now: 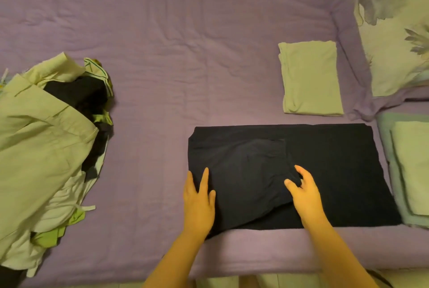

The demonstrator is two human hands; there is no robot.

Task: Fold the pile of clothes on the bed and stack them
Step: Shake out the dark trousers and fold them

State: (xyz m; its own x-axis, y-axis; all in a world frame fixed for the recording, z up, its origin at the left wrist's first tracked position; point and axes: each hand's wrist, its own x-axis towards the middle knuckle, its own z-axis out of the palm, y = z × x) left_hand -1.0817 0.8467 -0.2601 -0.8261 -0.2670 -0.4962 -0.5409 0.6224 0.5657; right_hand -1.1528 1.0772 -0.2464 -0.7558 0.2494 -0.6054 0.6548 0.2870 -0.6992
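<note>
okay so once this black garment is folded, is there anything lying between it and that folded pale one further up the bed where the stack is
Nothing visible does. Only bare purple sheet lies between the black garment and the folded pale garment beyond it. The unfolded pile sits far off to the left, and both the left hand and the right hand are already on the black garment.

Black garment (pixel 325 171) part-folded flat near bed edge, unfolded pale pile (pixel 46 143) left, folded pale piece (pixel 311 78) beyond

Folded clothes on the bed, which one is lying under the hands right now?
The black garment; both hands rest on it. The pale yellow folded piece lies apart, farther up the bed, and nothing touches it.
</note>
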